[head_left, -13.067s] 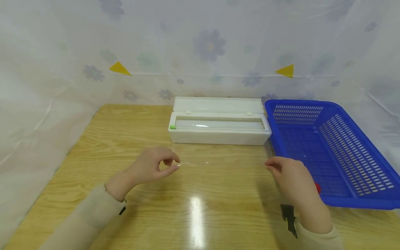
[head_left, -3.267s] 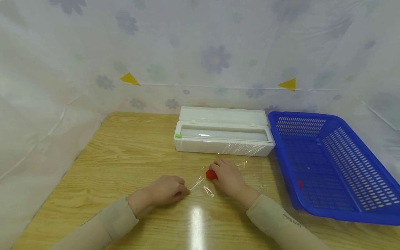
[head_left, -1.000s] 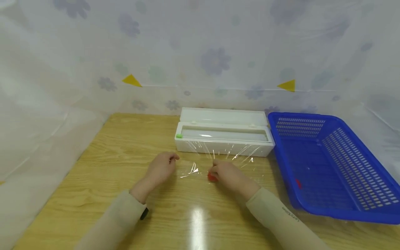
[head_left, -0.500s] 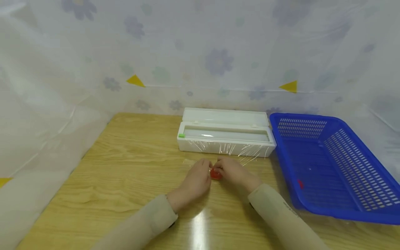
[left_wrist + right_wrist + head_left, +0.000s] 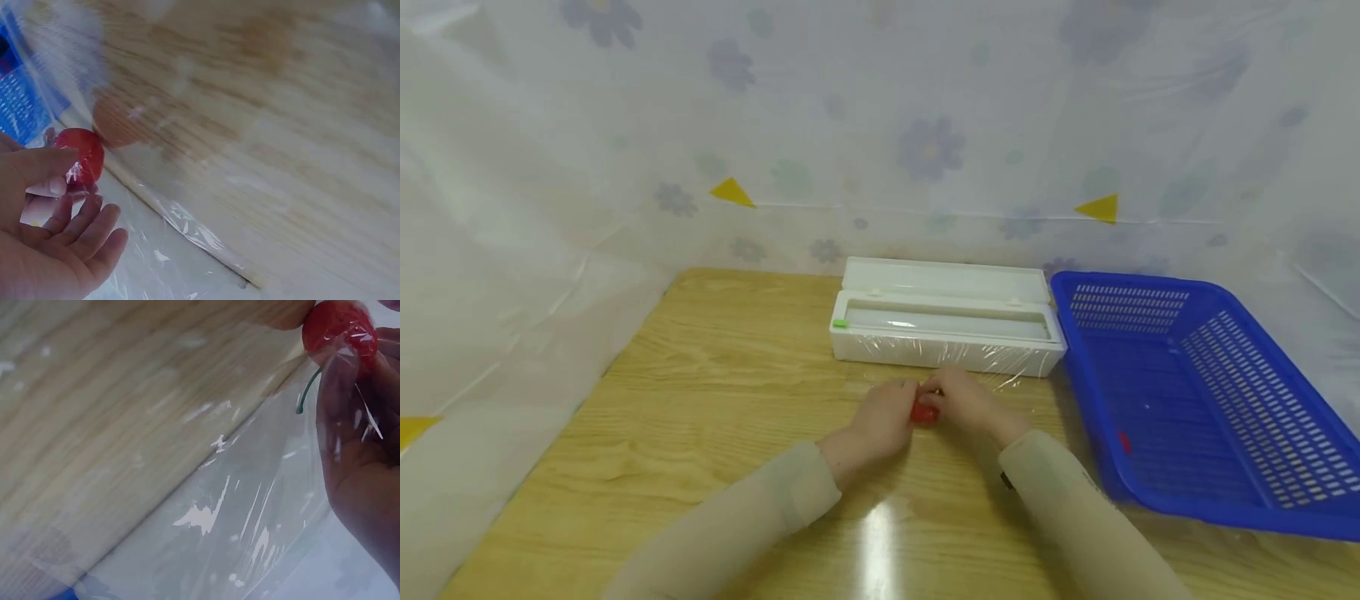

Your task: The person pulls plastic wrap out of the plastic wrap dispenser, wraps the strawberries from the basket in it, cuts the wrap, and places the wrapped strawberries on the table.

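Note:
A red, round cherry (image 5: 924,412) with a green stem (image 5: 308,392) lies between both hands in front of the white box. Clear cling film (image 5: 250,506) is gathered around it, creased and shiny. From the left, my left hand (image 5: 883,417) pinches the wrapped cherry, its thumb pressed on the red side in the left wrist view and the other fingers loosely bent. My right hand (image 5: 964,404) grips it from the other side through the film, fingers curled. The film stretches back in wrinkles to the front of the dispenser box (image 5: 947,352).
The white cling film box stands with its lid (image 5: 947,279) raised, showing the roll inside and a green slider (image 5: 840,323) at its left end. On the right is a blue plastic basket (image 5: 1247,518), with a small red thing (image 5: 1124,442) showing at its left side.
Earlier the right hand set the cherry on the film. The left hand has since come in from the left to join the right at the cherry, and the film is now bunched around it.

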Tool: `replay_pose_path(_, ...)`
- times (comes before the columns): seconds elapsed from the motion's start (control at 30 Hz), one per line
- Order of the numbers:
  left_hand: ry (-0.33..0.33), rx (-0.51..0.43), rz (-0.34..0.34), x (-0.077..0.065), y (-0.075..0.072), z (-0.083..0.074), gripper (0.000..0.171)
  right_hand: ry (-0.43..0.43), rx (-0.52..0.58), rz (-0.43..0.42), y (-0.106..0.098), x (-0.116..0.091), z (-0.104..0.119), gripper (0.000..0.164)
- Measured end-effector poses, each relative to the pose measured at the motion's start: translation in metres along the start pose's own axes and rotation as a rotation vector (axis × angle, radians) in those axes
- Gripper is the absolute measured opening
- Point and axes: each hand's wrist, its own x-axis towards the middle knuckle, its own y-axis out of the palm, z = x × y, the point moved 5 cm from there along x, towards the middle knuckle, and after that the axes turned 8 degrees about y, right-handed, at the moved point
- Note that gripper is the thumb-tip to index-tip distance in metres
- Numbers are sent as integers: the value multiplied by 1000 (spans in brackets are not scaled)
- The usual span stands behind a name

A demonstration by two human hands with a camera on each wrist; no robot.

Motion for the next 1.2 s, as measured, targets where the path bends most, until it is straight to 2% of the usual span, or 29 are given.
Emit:
replay_pose_path(0.2,47,19,-2,0,5,5,19,95,3,35,1,1,0,20)
replay_pose_path(0.43,76,166,13,7,8,6,24,155,15,16,-1,1,-3,21)
replay_pose_path(0.63,128,273,11,9,8,0,28,202,30,25,-2,1,-11,23)
replay_pose_path(0.73,154,290,2,9,7,-2,23,201,39,62,-2,0,-14,26)
replay_pose_path(0.9,154,300,25,11,6,-2,18,174,60,116,-3,-2,-19,34)
replay_pose_path(1.07,155,303,37,13,5,-5,22,163,29,95,-6,-5,-22,36)
replay_pose_path(1.2,156,320,64,16,5,-7,22,152,-6,59,-9,-7,-20,31)
